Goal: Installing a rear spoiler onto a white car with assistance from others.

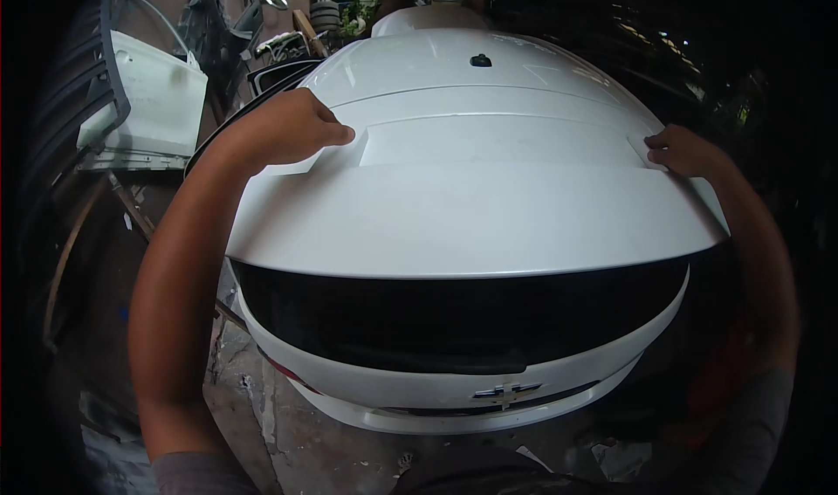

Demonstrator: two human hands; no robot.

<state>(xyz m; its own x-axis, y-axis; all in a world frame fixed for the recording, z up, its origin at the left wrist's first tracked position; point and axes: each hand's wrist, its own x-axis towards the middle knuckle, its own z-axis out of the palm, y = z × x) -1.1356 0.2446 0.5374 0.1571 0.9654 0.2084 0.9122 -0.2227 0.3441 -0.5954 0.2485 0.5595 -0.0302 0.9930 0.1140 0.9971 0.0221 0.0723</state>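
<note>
A white rear spoiler (471,216) spans the back of a white car's roof (410,67), above the dark rear window (375,316). My left hand (292,130) is closed at the spoiler's far left corner, its thumb pointing inward along the raised edge. At the far right corner my right hand (685,150) is closed too, with thumb and forefinger close together on the edge. Both arms reach around the spoiler's sides. The undersides of the fingers are hidden, so how deep each grip goes does not show.
A small black antenna base (480,60) sits on the roof. Below the window are a rear wiper (476,367), a badge (506,395) and the bumper (419,422). A pale car door panel (148,93) stands at the left, near other loose parts. Darkness hides much of the right side.
</note>
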